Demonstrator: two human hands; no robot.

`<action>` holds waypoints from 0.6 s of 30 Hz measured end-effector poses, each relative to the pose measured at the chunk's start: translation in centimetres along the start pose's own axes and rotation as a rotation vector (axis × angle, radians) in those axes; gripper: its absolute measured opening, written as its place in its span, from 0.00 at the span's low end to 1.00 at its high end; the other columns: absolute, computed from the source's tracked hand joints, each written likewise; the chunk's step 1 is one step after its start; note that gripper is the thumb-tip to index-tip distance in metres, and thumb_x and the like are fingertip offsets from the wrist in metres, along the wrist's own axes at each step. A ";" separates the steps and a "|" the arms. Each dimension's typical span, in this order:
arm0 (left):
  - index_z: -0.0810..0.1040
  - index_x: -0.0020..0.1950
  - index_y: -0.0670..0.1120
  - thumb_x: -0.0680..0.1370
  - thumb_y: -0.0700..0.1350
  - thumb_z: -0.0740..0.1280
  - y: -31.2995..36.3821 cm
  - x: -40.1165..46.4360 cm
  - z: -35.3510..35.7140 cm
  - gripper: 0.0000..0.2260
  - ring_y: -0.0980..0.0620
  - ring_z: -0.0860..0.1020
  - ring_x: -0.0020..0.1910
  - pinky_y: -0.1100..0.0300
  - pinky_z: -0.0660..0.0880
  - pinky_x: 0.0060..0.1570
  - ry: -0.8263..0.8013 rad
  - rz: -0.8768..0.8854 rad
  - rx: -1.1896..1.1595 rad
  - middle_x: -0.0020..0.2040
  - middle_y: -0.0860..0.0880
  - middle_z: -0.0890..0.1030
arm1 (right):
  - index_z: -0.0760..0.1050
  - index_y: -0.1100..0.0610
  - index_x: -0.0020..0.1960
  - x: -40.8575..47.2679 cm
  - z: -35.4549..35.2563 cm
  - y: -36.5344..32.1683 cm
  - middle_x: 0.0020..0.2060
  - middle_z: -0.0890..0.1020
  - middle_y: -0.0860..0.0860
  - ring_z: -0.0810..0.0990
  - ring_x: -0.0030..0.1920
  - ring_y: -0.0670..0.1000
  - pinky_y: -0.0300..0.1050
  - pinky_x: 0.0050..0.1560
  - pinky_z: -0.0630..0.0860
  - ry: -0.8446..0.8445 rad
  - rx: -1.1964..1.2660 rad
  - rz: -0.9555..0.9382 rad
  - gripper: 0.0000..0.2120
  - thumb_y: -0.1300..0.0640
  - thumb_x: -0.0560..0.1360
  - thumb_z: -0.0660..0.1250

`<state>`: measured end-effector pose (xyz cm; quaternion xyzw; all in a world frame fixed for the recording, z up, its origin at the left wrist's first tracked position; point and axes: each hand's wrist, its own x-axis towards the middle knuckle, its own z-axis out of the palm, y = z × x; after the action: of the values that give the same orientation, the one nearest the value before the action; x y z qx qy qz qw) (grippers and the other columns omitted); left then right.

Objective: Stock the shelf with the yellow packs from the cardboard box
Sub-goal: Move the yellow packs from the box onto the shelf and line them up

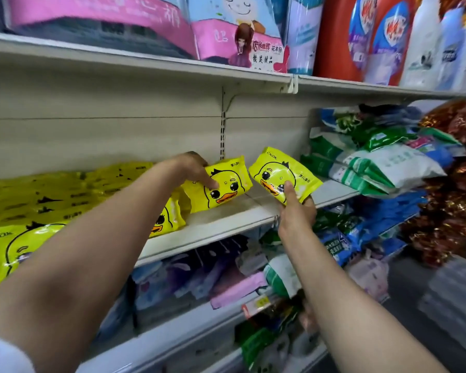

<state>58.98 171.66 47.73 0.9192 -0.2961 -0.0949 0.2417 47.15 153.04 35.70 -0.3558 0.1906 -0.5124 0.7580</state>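
My left hand (197,168) grips a yellow duck pack (223,189) from its top left corner, standing it tilted on the white middle shelf (226,222). My right hand (296,211) holds a second yellow duck pack (277,170) from below, thumb on its front, just above the shelf's front edge. More yellow packs (51,195) lie stacked along the shelf to the left, and another stands upright behind my left forearm (167,219). The cardboard box is out of view.
Green and white bags (374,165) pile on the same shelf to the right. Pink boxes (135,25) and detergent bottles (361,36) fill the top shelf. Mixed packs (226,278) crowd the lower shelves. Shiny red tinsel (457,184) hangs at far right.
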 end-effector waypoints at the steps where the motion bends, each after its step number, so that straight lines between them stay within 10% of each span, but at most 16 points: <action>1: 0.80 0.59 0.44 0.69 0.52 0.78 -0.2 0.7 0.3 0.22 0.44 0.79 0.54 0.57 0.74 0.51 -0.015 -0.009 0.045 0.58 0.44 0.81 | 0.80 0.53 0.44 0.6 0.0 0.3 0.42 0.86 0.50 0.85 0.52 0.61 0.66 0.56 0.79 -0.001 -0.016 0.009 0.05 0.59 0.72 0.76; 7: 0.67 0.75 0.47 0.71 0.55 0.76 -0.8 3.5 1.1 0.36 0.45 0.73 0.67 0.55 0.69 0.64 -0.063 -0.084 0.171 0.70 0.47 0.72 | 0.79 0.54 0.46 3.7 1.1 1.1 0.41 0.85 0.50 0.84 0.42 0.50 0.56 0.52 0.82 -0.105 -0.018 0.127 0.05 0.60 0.74 0.75; 18: 0.77 0.65 0.48 0.70 0.56 0.76 -0.8 5.4 1.6 0.26 0.46 0.75 0.59 0.57 0.71 0.52 -0.113 -0.138 0.342 0.61 0.48 0.78 | 0.79 0.57 0.52 7.3 2.5 2.8 0.43 0.86 0.50 0.86 0.45 0.48 0.45 0.42 0.81 -0.260 -0.009 0.240 0.08 0.60 0.74 0.74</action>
<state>63.20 168.42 45.75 0.9582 -0.2573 -0.1112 0.0577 53.53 147.88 35.91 -0.3970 0.1345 -0.3669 0.8304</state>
